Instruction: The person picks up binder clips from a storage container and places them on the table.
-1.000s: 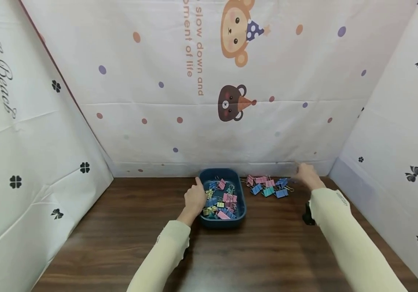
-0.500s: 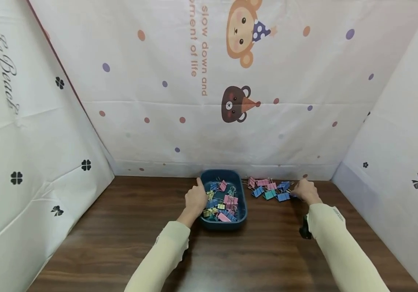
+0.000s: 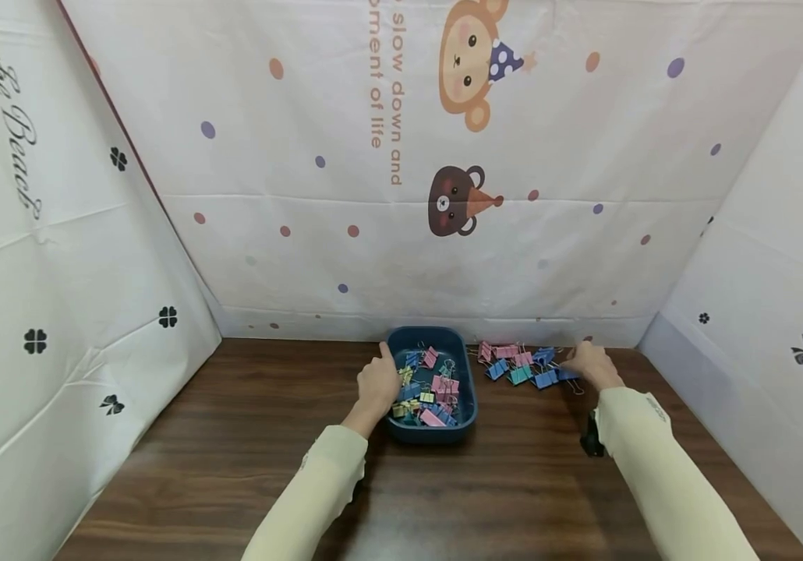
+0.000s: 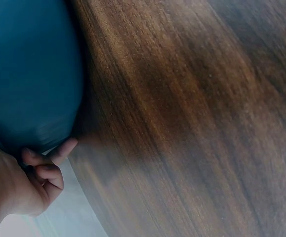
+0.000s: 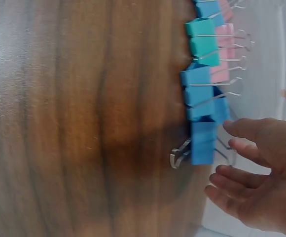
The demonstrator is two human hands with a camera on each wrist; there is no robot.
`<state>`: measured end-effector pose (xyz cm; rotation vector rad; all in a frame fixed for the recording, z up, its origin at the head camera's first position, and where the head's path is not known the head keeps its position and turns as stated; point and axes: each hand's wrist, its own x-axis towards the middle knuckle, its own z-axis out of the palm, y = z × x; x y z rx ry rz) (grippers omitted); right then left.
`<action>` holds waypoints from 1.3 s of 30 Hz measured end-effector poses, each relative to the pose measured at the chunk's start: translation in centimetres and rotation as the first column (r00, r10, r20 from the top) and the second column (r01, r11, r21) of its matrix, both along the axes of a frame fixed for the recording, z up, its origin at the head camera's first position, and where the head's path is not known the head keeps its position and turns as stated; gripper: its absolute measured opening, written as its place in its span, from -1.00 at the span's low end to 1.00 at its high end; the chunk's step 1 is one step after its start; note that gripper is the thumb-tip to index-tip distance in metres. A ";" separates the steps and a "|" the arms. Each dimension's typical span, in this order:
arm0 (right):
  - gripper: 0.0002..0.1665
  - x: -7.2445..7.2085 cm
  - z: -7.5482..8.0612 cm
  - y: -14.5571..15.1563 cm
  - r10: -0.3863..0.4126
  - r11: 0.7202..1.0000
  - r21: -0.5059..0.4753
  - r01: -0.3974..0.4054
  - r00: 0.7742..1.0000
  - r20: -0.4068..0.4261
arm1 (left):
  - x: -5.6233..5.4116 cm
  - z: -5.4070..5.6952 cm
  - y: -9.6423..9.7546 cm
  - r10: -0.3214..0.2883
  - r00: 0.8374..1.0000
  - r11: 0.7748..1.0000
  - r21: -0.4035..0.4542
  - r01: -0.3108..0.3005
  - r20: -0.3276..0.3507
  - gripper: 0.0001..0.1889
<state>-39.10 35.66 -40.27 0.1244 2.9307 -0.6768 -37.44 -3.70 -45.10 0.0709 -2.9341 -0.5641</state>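
Observation:
My left hand (image 3: 378,382) grips the left rim of a dark blue plastic bin (image 3: 433,435); in the left wrist view its fingers (image 4: 49,173) bend against the outer wall. Inside lie several binder clips in pink, blue, yellow and green, such as a pink clip (image 3: 433,418). Right of the bin, more binder clips sit in a cluster against the back. My right hand (image 3: 596,366) is beside the cluster's right end. In the right wrist view its fingers are spread apart, close to a blue binder clip (image 5: 203,143) with silver handles. A green clip (image 5: 203,44) sits further along.
The dark wooden table (image 3: 247,452) reaches back to a printed white sheet (image 3: 289,273). Similar sheets hang at left and right. More clips, such as a pink clip (image 3: 507,351), stand close to the back sheet.
My right hand has come down to the cluster's right end and let go of a blue binder clip, which lies there now. The left hand keeps its hold on the bin.

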 end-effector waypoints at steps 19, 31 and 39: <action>-0.52 -2.3 7.5 -9.0 0.085 0.994 0.072 -0.081 0.994 -0.065 | -0.7 -0.4 -1.0 0.016 1.000 1.000 0.006 -0.016 0.005 -0.25; -0.69 -4.8 7.0 -18.4 0.436 0.898 0.098 -0.428 0.895 -0.093 | -0.6 0.1 -0.2 -0.007 1.000 1.000 -0.024 0.008 0.017 -0.25; -0.52 -5.6 3.9 -23.5 0.494 0.853 0.156 -0.499 0.867 0.074 | -0.3 -0.1 -0.2 -0.015 1.000 0.999 -0.048 0.015 -0.010 -0.24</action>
